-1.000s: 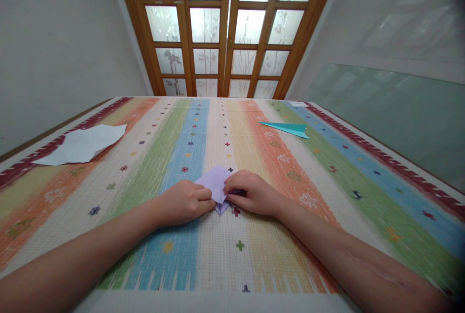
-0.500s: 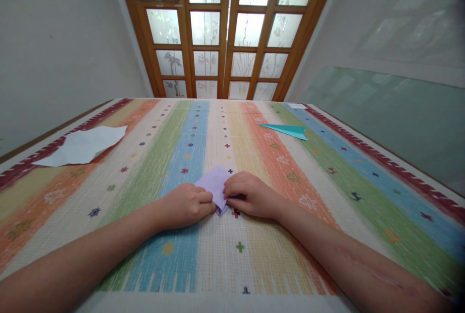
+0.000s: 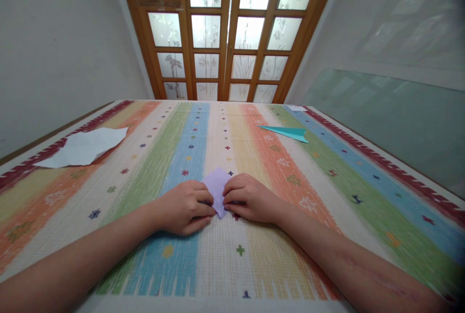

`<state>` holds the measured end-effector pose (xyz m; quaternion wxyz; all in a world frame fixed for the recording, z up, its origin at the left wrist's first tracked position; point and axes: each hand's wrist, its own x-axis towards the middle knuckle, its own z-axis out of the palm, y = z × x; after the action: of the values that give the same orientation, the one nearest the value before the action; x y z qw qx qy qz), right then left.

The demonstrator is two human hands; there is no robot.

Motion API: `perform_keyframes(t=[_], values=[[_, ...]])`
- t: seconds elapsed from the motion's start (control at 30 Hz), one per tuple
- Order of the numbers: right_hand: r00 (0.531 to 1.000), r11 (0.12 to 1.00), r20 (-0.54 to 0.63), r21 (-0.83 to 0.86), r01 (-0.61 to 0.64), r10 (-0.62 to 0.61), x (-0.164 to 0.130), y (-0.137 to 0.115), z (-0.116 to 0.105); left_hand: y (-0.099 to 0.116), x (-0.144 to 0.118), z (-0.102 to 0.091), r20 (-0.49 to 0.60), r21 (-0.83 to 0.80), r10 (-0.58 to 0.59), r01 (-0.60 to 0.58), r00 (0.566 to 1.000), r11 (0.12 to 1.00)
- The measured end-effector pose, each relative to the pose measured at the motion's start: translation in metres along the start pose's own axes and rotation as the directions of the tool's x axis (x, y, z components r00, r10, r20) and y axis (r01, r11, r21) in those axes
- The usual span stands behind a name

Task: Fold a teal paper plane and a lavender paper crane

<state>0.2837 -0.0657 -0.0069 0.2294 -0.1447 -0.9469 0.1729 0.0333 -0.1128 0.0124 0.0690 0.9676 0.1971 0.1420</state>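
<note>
The left hand is curled, its fingertips pressed down on the left edge of a small folded lilac paper, and the right hand is likewise curled with its fingertips pinching the paper's right edge; the paper lies flat between the two hands, its near point tucked just below the fingertips and its far corner showing beyond them. The step in hand is judged to be the setting of a fold, and it is best done with the edges kept aligned under both sets of fingertips, the paper held against the striped mat so it cannot slide, and the crease pressed from the middle outward with even pressure. Care is needed that the point is not skewed, since the weave beneath offers little grip. Well beyond the right hand a teal folded paper lies on the mat, and far to the left of the left hand a white crumpled sheet rests near the mat's edge.
</note>
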Motion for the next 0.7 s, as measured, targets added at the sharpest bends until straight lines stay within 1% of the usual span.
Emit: perform_keyframes(t=[0.07,0.13,0.23,0.37,0.47,0.57,0.7], values=[[1.0,1.0,0.006,-0.01,-0.007,0.007,0.0,0.0,-0.001,-0.001,-0.001,0.002,-0.018,-0.068,-0.038,0.036,0.999,0.997],[1.0,1.0,0.015,-0.017,-0.012,0.012,0.0,-0.001,-0.001,-0.004,-0.002,0.005,-0.045,-0.105,-0.106,0.101,0.993,0.989],[1.0,0.999,0.025,-0.028,-0.017,0.018,0.001,-0.002,-0.001,-0.01,-0.002,0.01,-0.094,-0.079,-0.2,0.193,0.975,0.978],[0.999,0.999,0.024,-0.023,-0.022,0.023,0.002,-0.004,0.0,-0.016,0.002,0.014,-0.107,-0.023,-0.246,0.245,0.963,0.969],[0.999,0.999,0.02,-0.003,-0.035,0.035,0.002,-0.003,0.001,-0.018,0.003,0.016,-0.086,0.0,-0.308,0.309,0.948,0.951],[0.998,0.998,-0.004,0.008,-0.067,0.067,0.001,-0.001,0.002,-0.02,0.003,0.018,-0.038,0.028,-0.361,0.362,0.932,0.932],[0.985,0.986,-0.063,-0.026,-0.165,0.163,0.002,0.002,0.005,-0.022,0.002,0.021,0.038,0.073,-0.422,0.418,0.906,0.905]])
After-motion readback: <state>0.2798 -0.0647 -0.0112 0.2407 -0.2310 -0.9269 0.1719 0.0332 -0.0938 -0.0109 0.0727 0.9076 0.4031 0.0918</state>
